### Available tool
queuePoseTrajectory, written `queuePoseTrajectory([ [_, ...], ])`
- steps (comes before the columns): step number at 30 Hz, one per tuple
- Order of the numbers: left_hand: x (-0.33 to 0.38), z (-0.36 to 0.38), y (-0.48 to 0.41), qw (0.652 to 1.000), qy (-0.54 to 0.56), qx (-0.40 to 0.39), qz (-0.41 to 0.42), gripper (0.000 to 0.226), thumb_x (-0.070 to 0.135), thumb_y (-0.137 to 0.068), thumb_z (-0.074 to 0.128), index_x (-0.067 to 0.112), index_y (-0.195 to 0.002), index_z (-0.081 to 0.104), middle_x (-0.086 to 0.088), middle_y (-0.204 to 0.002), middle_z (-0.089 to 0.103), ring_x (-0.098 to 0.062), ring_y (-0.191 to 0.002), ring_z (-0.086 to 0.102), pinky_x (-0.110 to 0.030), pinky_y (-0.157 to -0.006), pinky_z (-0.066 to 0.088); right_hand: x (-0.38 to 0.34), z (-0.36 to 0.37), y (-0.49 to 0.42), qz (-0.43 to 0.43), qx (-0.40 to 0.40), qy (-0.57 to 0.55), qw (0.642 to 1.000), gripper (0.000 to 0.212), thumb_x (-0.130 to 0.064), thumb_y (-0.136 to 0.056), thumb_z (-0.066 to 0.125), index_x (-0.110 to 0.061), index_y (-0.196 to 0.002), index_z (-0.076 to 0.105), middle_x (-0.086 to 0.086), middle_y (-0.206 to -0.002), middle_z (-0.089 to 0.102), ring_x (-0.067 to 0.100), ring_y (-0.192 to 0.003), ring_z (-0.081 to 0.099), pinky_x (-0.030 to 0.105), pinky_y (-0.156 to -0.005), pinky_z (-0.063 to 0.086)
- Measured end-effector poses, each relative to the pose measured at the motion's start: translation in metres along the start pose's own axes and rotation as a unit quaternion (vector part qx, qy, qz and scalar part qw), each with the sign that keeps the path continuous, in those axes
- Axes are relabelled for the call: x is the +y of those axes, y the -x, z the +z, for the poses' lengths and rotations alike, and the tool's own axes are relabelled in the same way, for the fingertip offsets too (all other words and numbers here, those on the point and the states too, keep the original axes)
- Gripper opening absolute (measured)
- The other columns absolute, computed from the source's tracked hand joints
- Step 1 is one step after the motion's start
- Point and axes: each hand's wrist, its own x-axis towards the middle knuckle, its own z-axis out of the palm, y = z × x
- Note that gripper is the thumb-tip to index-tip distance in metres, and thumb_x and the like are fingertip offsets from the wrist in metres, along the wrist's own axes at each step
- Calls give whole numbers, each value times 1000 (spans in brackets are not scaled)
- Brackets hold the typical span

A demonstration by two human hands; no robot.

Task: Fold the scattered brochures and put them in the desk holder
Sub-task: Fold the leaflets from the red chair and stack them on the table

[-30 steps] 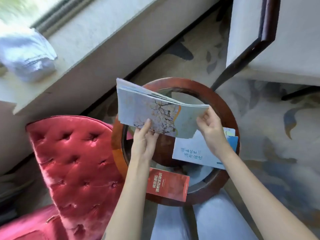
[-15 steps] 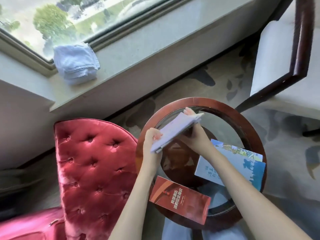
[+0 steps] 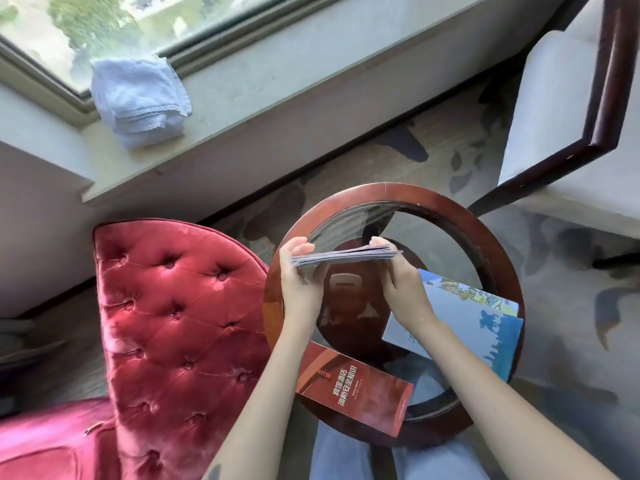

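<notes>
Between the fingers, folded brochure

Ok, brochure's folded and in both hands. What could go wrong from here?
1. The red brochure hangs over the near rim of the round table, by the left forearm; drawing that arm back could sweep it off.
2. The blue brochure juts past the rim under the right forearm, same hazard.
3. The folded brochure is held only at its ends by the left hand and right hand, its layers fanning; it may spring open.
</notes>
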Motion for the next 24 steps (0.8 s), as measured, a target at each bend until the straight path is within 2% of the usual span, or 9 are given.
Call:
queuePoseTrajectory([
  [2,-4,4,-3,1000,-3,2,-10,40,7,-81,69,22,-113,50,6,-127,46,-13,-121,49,-24,-103,38,0,3,-4,17,-7,-22,1000,39,-12,-99,39,-16,-138,42,0,-135,53,12,-125,47,12,-103,31],
  [5,-3,8,-7,999,4,-10,-37,57,12,-83,68,25,-131,40,18,-126,49,5,-116,49,-8,-96,37,-2,7,-12,35,-21,-28,999,36,-15,-100,35,-14,-135,42,-3,-120,56,11,-107,53,-5,-83,32],
  [7,-3,7,-10,998,5,-17,-52,58,11,-85,65,26,-134,38,13,-128,52,-1,-117,50,-15,-100,39,-2,8,-16,35,-22,-23,999,33,-11,-100,34,-8,-131,44,0,-114,57,14,-97,56,-7,-71,32],
  [9,-3,6,-12,997,-2,-17,-76,48,11,-88,61,23,-130,40,1,-130,54,-14,-121,51,-29,-105,40,-2,9,-18,36,-12,-13,999,34,-8,-99,34,-7,-130,45,7,-114,61,15,-94,56,-7,-69,33],
  [11,-2,6,-13,995,-18,-13,-95,41,14,-90,58,17,-128,42,-2,-128,56,-20,-120,52,-34,-105,40,-5,9,-18,35,14,-3,999,34,-3,-97,36,-6,-129,48,10,-112,64,21,-96,60,-7,-70,34],
  [16,-2,8,-9,997,-29,-11,-70,42,18,-92,56,19,-131,41,-1,-131,54,-17,-122,50,-37,-108,39,-13,10,-16,37,67,1,997,46,4,-94,41,-8,-138,42,14,-114,66,28,-103,62,24,-83,47],
  [20,-6,10,-7,998,-1,-34,-61,66,8,-92,54,27,-145,19,3,-143,41,-7,-128,39,-22,-106,31,-9,13,-15,56,36,17,998,54,7,-91,41,-9,-142,35,15,-113,65,31,-103,61,31,-84,48],
  [22,-9,10,-9,997,-8,-35,-62,71,6,-92,53,28,-147,13,1,-146,37,-9,-131,36,-24,-108,30,-6,15,-16,55,34,22,998,55,8,-89,42,-9,-141,36,16,-113,65,33,-102,60,30,-80,47],
  [24,-10,10,-11,997,-28,-33,-58,66,7,-92,53,25,-145,17,-2,-143,40,-12,-130,39,-28,-109,32,-4,16,-20,61,33,23,997,53,9,-87,42,-7,-138,38,17,-113,64,35,-102,60,29,-78,46],
])
